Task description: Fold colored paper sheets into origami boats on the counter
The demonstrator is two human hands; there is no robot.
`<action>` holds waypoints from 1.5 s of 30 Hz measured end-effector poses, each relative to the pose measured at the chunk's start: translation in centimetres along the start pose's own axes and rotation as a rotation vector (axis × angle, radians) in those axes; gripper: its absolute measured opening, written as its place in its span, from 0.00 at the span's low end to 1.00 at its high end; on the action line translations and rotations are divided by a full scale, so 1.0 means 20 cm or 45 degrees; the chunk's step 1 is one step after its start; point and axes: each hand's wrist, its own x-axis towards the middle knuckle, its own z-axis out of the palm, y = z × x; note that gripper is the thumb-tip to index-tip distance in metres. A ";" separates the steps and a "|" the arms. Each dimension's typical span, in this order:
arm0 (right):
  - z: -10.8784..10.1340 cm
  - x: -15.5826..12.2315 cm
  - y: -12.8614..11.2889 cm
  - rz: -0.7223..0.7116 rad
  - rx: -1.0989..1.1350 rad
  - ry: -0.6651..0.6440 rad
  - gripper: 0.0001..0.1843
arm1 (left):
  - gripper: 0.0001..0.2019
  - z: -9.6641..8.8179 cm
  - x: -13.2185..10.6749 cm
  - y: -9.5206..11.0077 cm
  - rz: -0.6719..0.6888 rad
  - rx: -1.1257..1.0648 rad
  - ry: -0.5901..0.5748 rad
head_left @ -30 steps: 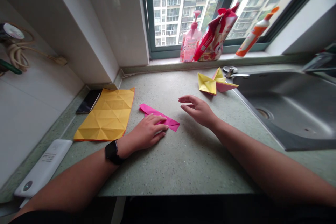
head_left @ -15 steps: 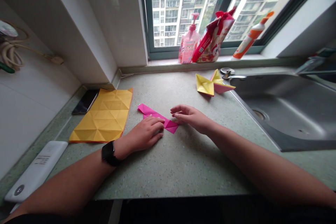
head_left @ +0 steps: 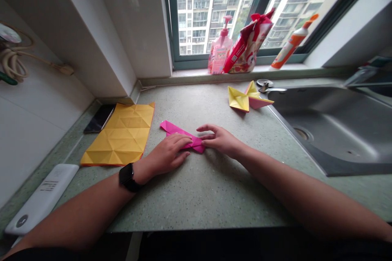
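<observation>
A folded strip of pink paper (head_left: 170,127) lies slantwise on the counter, with smaller folds at its right end. My left hand (head_left: 167,153) rests over its middle, fingers stretched out and holding it down; the palm side and part of the paper are hidden. At the right end of the strip is my right hand (head_left: 222,142), its fingers apart and its lower fingertips touching the paper's edge. The index finger is raised clear of it.
Creased yellow-orange paper sheets (head_left: 122,134) lie at left, beside a dark phone (head_left: 98,118) and a white device (head_left: 43,200). A yellow-and-pink folded paper piece (head_left: 239,100) stands near the steel sink (head_left: 330,130). A pink pump bottle (head_left: 219,53) is on the sill.
My right hand has moved slightly left, to the end of the pink paper. The fold there now lies flatter, and my left hand has shifted a little left on the paper.
</observation>
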 end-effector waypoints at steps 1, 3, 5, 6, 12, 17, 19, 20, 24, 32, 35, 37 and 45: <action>0.01 -0.01 -0.01 -0.036 -0.034 0.007 0.25 | 0.17 0.00 0.00 0.00 -0.005 0.021 0.038; 0.04 -0.03 -0.02 -0.169 -0.137 0.019 0.26 | 0.19 0.00 0.00 -0.02 -0.030 0.082 0.117; 0.08 -0.07 -0.04 -0.359 -0.261 0.023 0.26 | 0.23 0.00 0.00 -0.03 -0.057 0.140 0.163; 0.10 -0.08 -0.04 -0.452 -0.318 0.019 0.26 | 0.26 0.00 0.00 -0.03 -0.064 0.161 0.166; 0.16 -0.14 -0.07 -0.711 -0.400 0.035 0.22 | 0.17 -0.03 0.01 -0.01 -0.071 0.232 0.171; 0.12 -0.10 -0.05 -0.561 -0.449 0.021 0.22 | 0.12 -0.04 0.01 0.00 -0.046 0.220 0.190; 0.08 -0.08 -0.04 -0.493 -0.411 -0.001 0.22 | 0.13 -0.04 0.01 -0.01 -0.056 0.211 0.185; 0.06 -0.07 -0.04 -0.476 -0.389 0.014 0.22 | 0.14 -0.04 0.01 -0.02 -0.068 0.210 0.182; -0.08 -0.01 -0.05 -0.472 -0.328 0.245 0.21 | 0.19 -0.03 0.00 -0.04 -0.096 0.188 0.147; -0.24 0.09 -0.02 -0.437 -0.238 0.511 0.23 | 0.21 -0.06 -0.01 -0.02 0.067 0.063 -0.063; -0.24 0.11 0.01 -0.477 -0.253 0.564 0.21 | 0.22 -0.08 0.00 -0.01 0.134 0.035 -0.114; -0.24 0.13 0.02 -0.508 -0.272 0.603 0.21 | 0.22 -0.09 0.01 -0.01 0.191 0.016 -0.136; -0.25 0.16 0.04 -0.594 -0.307 0.677 0.17 | 0.07 -0.06 0.01 -0.01 0.210 0.025 0.019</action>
